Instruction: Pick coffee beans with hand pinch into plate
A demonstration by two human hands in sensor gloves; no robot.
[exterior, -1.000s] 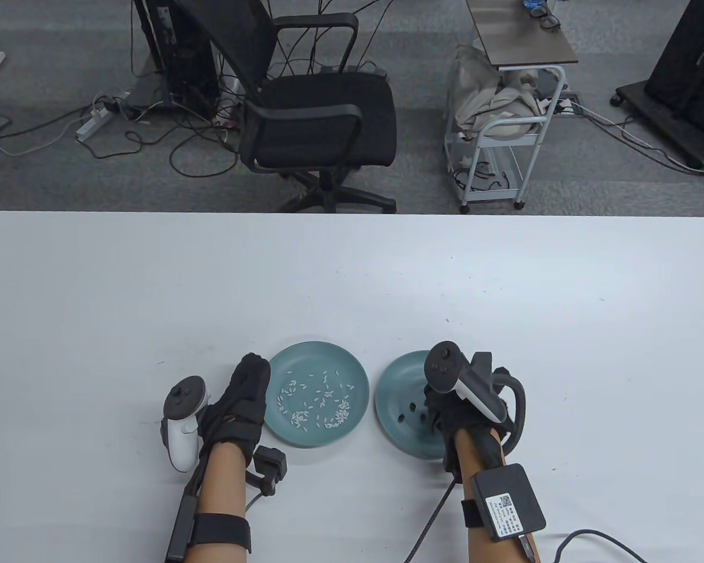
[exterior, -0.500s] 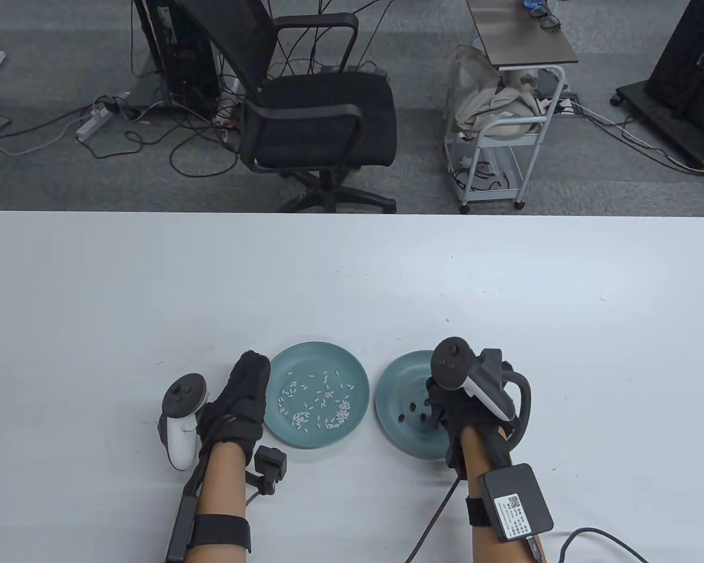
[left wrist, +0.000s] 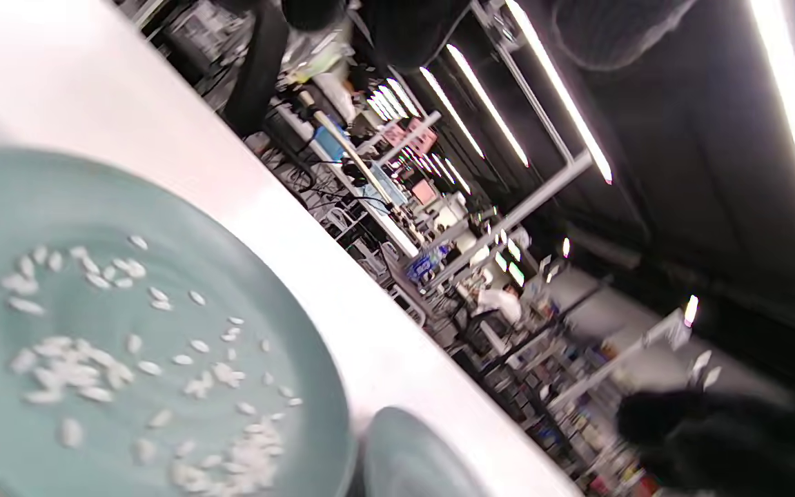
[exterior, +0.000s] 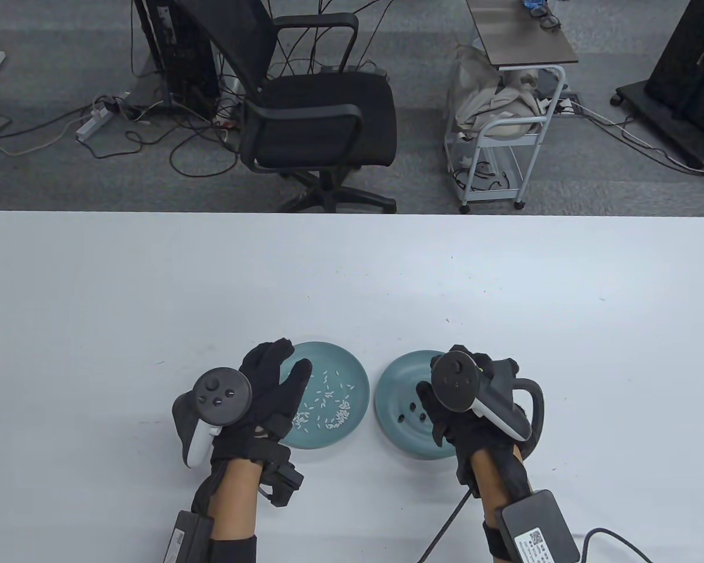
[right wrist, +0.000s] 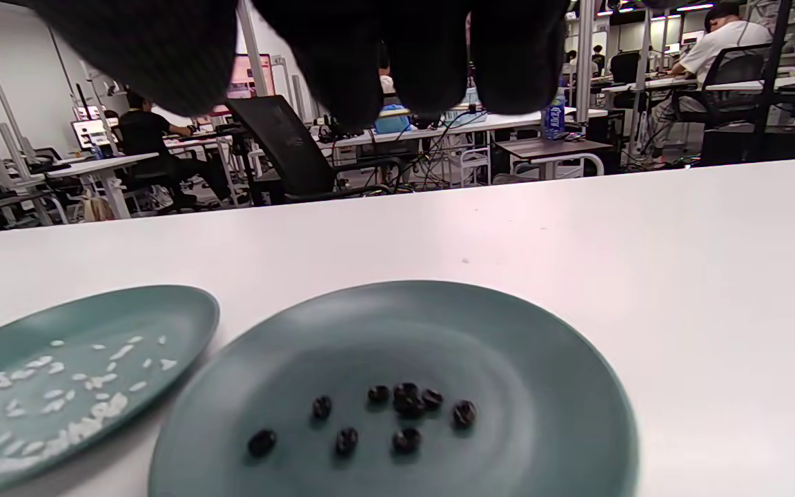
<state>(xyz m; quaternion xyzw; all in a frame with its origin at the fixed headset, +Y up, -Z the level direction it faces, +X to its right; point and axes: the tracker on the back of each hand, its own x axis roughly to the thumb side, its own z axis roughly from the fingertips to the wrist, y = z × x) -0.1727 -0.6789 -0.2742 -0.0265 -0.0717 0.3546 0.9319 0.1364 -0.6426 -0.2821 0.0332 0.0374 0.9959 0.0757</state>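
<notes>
Two teal plates sit side by side near the table's front edge. The left plate (exterior: 352, 369) holds many white grains (exterior: 328, 404). The right plate (exterior: 390, 381) holds several dark coffee beans (exterior: 413, 406), seen close in the right wrist view (right wrist: 397, 414). My left hand (exterior: 290, 358) hovers over the left plate's left rim with fingers spread and nothing in it. My right hand (exterior: 431, 381) hovers over the right plate's right half; its fingers (right wrist: 370, 55) hang above the beans, apart and empty. The left wrist view shows the grain plate (left wrist: 287, 317), blurred.
The white table (exterior: 352, 275) stretches far beyond the plates. Cables trail from both wrists off the front edge. A black office chair (exterior: 317, 111) and a white cart (exterior: 504, 129) stand on the floor behind the table.
My left hand has turned from resting on its side beside the left plate to palm down over its rim, fingers spread. My right hand has drifted slightly right and back over the bean plate.
</notes>
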